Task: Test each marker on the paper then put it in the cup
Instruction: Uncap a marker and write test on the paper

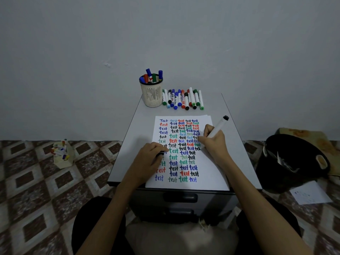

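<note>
My right hand [213, 139] grasps a black marker [219, 126], tip on the paper [211, 173]; my left hand [149, 159] rests on the paper, pinching a black cap [161, 153].

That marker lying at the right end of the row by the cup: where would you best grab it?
Pinch the end marker across its white barrel, mid-length, coming from above and the right. It lies flat, green cap toward the person, with bare desk on its right, while its neighbours crowd its left.
</note>
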